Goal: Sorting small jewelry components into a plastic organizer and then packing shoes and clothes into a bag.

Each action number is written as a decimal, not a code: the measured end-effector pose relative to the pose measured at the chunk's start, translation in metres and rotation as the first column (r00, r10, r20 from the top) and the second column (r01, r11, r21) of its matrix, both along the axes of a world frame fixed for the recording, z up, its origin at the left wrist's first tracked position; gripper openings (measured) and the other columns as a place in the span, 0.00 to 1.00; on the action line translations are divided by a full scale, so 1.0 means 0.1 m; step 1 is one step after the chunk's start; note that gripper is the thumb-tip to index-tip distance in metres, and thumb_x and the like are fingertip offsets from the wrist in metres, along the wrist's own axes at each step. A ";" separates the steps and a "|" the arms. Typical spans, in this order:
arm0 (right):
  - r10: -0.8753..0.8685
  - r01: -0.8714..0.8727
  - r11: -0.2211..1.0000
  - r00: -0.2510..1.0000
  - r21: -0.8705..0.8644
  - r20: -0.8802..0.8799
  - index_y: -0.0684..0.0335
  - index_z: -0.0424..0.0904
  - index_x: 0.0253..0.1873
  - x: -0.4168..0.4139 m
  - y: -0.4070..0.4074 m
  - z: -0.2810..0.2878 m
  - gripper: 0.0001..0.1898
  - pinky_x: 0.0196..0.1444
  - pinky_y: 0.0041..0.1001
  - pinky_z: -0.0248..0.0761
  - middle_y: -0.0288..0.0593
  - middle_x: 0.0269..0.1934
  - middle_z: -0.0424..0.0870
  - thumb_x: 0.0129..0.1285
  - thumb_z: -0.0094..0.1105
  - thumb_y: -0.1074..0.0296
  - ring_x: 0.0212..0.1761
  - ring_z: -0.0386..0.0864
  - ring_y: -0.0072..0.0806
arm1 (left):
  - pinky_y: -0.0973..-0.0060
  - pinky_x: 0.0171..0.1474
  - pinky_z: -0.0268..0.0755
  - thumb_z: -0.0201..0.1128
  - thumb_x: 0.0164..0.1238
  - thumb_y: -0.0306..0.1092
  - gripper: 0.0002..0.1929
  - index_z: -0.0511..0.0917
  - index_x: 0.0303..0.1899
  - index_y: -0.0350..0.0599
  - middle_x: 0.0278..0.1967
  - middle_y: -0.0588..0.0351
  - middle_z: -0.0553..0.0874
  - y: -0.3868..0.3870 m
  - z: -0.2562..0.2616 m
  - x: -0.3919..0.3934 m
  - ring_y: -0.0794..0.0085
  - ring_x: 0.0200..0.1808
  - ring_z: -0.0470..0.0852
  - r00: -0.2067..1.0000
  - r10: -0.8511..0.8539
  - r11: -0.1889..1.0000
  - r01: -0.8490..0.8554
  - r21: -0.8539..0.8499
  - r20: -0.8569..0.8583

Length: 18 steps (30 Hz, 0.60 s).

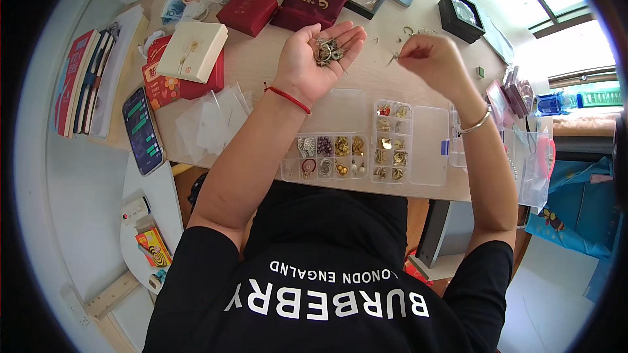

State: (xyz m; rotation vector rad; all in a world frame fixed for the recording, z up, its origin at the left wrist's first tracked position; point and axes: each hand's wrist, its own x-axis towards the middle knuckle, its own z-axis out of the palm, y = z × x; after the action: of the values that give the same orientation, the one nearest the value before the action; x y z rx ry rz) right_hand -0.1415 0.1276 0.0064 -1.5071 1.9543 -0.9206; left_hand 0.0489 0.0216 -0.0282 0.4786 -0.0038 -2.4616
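Note:
My left hand [314, 61] is turned palm up, cupped under a small heap of metal jewelry [327, 52], with rings among it. To its right, my right hand [428, 61] pinches a small, thin piece of jewelry [394, 58] between thumb and fingertips, above the table; its exact kind is blurred. A few small jewelry pieces [408, 31] lie beyond the right fingertips. Nearer my body, two clear plastic compartment boxes stand with lids open: a wide one [325, 157] with earrings, beads and rings, and a narrow one [391, 142] with mostly gold-coloured pieces.
Red jewelry boxes [248, 12], a cream box [192, 51], clear plastic bags [212, 122] and a smartphone [143, 130] are at the left. Upright books [83, 83] stand at the far left. Black boxes [461, 15] and a clear bin [532, 171] are on the right.

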 end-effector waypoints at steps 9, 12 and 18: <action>0.257 -0.254 0.966 0.964 -0.053 0.066 0.67 0.84 0.36 0.31 -0.38 0.50 0.04 0.27 0.14 0.68 0.37 0.27 0.84 0.55 0.63 0.78 0.24 0.74 0.16 | 0.60 0.61 0.74 0.41 0.71 0.31 0.19 0.71 0.47 0.18 0.49 0.30 0.77 0.09 0.01 -0.04 0.49 0.53 0.79 0.997 -0.056 0.996 0.059 -0.069 0.045; 0.171 -0.176 0.984 0.976 -0.027 -0.132 0.66 0.84 0.34 0.16 -0.48 0.40 0.04 0.29 0.18 0.69 0.38 0.25 0.82 0.53 0.62 0.76 0.24 0.74 0.20 | 0.59 0.64 0.71 0.41 0.71 0.30 0.19 0.70 0.49 0.17 0.52 0.30 0.76 0.04 0.02 -0.02 0.49 0.56 0.76 1.000 0.019 1.000 -0.019 0.003 0.025; 0.135 -0.129 0.991 0.910 0.043 -0.393 0.65 0.84 0.33 -0.03 -0.52 -0.12 0.04 0.28 0.22 0.68 0.38 0.23 0.81 0.52 0.62 0.73 0.22 0.71 0.24 | 0.58 0.66 0.69 0.40 0.72 0.28 0.19 0.70 0.51 0.16 0.55 0.29 0.74 0.01 0.01 -0.01 0.49 0.59 0.74 0.998 0.059 0.997 -0.060 0.054 0.029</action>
State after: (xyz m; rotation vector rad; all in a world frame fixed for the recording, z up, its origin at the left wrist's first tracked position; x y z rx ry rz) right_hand -0.1440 0.0757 -0.0059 -1.9076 2.0877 -0.5704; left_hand 0.0475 0.0229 -0.0276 0.5279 0.0657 -2.4017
